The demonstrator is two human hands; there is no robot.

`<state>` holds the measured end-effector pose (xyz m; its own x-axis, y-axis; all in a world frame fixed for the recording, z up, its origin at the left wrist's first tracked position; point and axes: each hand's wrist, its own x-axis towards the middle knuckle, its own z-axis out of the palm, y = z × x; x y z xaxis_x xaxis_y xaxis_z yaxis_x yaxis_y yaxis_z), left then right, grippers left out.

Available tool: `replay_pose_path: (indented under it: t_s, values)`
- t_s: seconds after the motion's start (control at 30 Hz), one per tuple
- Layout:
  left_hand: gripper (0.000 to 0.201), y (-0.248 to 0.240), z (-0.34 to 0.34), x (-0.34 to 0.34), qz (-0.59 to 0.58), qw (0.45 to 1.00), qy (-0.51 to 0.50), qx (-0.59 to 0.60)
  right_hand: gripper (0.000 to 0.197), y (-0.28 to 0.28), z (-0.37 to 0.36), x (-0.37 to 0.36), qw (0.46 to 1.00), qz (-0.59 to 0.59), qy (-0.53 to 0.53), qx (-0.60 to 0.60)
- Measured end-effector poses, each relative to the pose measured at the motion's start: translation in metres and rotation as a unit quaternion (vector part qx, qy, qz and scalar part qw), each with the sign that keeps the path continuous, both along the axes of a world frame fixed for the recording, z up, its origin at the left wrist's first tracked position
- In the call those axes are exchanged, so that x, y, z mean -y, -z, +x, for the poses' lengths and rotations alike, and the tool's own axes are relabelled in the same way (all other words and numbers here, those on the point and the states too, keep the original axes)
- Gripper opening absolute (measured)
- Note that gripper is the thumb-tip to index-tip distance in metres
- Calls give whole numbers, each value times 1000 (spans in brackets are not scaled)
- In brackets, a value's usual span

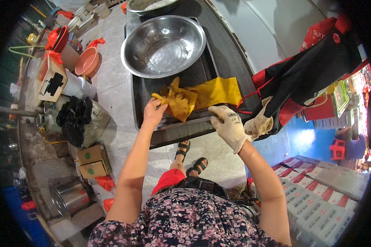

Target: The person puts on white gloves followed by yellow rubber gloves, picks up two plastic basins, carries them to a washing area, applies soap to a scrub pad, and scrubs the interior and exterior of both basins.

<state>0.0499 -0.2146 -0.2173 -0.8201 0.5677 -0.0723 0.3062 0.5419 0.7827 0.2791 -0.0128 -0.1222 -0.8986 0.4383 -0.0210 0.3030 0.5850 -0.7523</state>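
A yellow rubber glove (pixel 181 101) lies crumpled across the near side of a black tray (pixel 137 99); brownish stains mark its finger part. Its smoother cuff (pixel 220 91) stretches right over the tray's rim. My bare left hand (pixel 154 112) pinches a yellow fingertip at the glove's left end. On my right hand (pixel 230 127) is a white work glove, with thumb and fingers apart beside the tray's near right corner. I see nothing in its grasp. A wide steel basin (pixel 164 47) stands in the tray behind the yellow glove.
A black and red apron (pixel 307 78) drapes at the right, with an off-white cloth or glove (pixel 259 123) against it. Another metal basin (pixel 152 5) is at the far end. Cartons (pixel 317 197) are stacked lower right. Buckets, bags and a steel pot (pixel 72 197) crowd the left.
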Motion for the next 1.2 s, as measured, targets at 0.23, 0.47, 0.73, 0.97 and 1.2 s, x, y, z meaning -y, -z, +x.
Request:
replay_pose_path:
  t_s: [0.23, 0.47, 0.73, 0.97, 1.2]
  values:
    - [20, -85, 11, -29, 249, 945, 14, 212, 70, -12, -41, 31, 987, 148, -31, -46]
    - [31, -81, 13, -36, 276, 861, 22, 427, 28, 39, -69, 5, 961, -245, 116, -50]
    - [41, -15, 47, 15, -53, 989, 120, 61, 35, 41, -41, 17, 987, -126, 45, 85]
    - [16, 9, 25, 50, 17, 997, -46, -64, 41, 28, -36, 57, 971, -71, -141, 180]
    - [7, -39, 6, 78, 177, 902, -209, 333, 38, 28, -15, 44, 965, -73, -132, 214]
